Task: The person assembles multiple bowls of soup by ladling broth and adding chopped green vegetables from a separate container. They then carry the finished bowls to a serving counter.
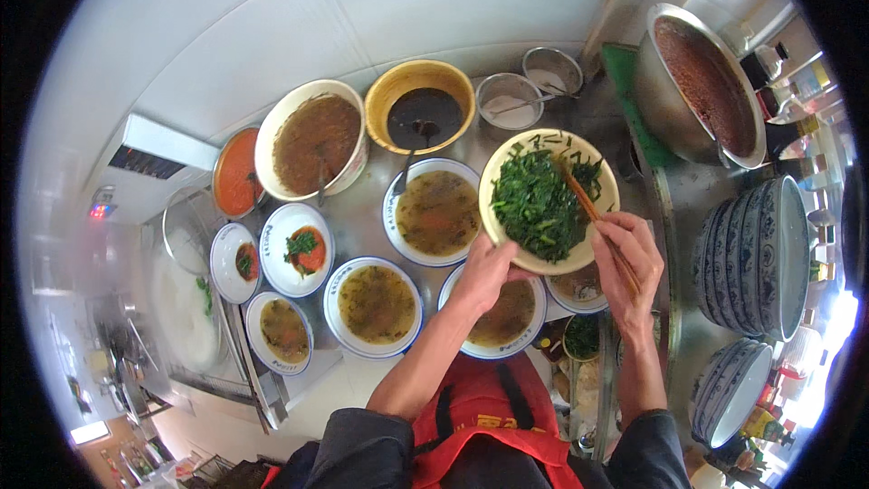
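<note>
My left hand [483,273] grips the lower left rim of a cream bowl [604,163] filled with chopped green leaves [540,207]. A pair of wooden chopsticks [611,248] is held in my right hand [631,265], their tips among the leaves. Beneath and beside this bowl stand white blue-rimmed bowls of brownish broth, among them one at the upper left [438,210], one left of my forearm [377,304] and one partly under my left hand [509,316]. Two further bowls, a larger [297,250] and a smaller [234,263], hold red sauce topped with chopped greens.
Along the wall are an orange sauce container [237,173], a brown sauce tub [316,142], a yellow bowl of dark liquid [428,109] and metal containers of white granules [509,109]. Right stand a large metal basin [706,81] and stacked bowls [753,258]; left, a steaming pot [183,305].
</note>
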Available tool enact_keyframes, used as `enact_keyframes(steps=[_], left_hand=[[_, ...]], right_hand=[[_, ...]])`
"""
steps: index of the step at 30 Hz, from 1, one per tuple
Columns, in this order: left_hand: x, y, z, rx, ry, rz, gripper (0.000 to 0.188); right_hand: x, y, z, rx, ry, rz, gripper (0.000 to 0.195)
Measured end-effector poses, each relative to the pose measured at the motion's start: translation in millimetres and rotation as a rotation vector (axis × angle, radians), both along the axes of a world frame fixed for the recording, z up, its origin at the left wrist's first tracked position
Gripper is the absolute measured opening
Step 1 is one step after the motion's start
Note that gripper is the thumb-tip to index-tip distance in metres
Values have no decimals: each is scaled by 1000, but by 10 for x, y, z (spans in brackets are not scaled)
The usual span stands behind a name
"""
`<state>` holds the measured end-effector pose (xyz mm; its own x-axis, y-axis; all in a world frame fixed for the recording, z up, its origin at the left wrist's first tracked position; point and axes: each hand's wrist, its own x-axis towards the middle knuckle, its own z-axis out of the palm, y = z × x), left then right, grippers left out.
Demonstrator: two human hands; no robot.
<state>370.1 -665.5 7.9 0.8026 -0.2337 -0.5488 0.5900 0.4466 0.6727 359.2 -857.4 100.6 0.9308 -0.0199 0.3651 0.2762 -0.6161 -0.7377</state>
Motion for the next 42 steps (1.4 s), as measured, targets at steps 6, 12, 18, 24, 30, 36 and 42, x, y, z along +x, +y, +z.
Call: enact_keyframes(steps=[6, 12, 18, 24, 30, 36, 42], left_hand=[[-995, 950, 304, 52, 52, 209, 47], [-2003, 2072, 479, 154, 39, 427, 53], [-2938, 3062, 537, 331, 39, 624, 56], [-3605, 3658, 434, 419, 25, 800, 55], [-3940, 3916, 286, 419, 59, 873, 55], [-4075, 4044, 206, 442, 49, 880, 56], [-4128, 4177, 127, 472, 52, 835, 56]], right_hand=[[-413, 563, 315, -7, 102, 200, 14], [-814, 1550, 285, 201, 137, 398, 16], [-1260, 2781, -26, 296, 298, 607, 14], [-1725, 3734, -284, 363, 423, 797, 13], [-1971, 4083, -436, 361, 437, 906, 13], [-2186, 4273, -688, 370, 430, 944, 16], [-2265, 4361, -921, 373, 506, 899, 16]])
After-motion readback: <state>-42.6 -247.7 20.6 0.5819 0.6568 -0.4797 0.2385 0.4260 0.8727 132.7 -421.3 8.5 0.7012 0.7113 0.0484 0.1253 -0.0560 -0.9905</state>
